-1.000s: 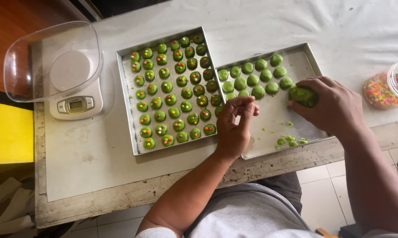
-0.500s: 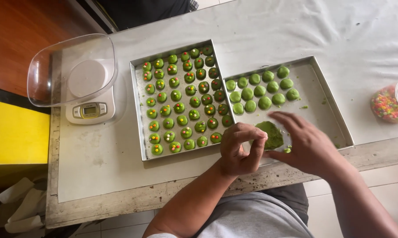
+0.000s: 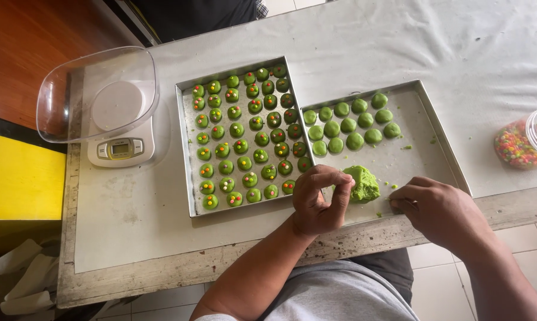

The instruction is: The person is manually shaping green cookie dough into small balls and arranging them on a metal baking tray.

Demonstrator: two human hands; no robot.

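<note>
The green dough lump (image 3: 362,183) is out of my right hand (image 3: 440,209) now and sits on the right tray (image 3: 441,134), just beside my left hand (image 3: 319,202), whose fingers pinch together, maybe on a small bit, I cannot tell. Right fingers curl at the tray's front edge. The cloth-covered desk (image 3: 399,47) carries a scale (image 3: 120,128) and a sprinkle jar (image 3: 521,142).

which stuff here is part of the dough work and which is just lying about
In use: left hand pinching at the green dough lump; right hand resting on the right tray; plain green balls.

Lying about: left tray of sprinkled balls; kitchen scale with clear bowl; sprinkle jar.
</note>
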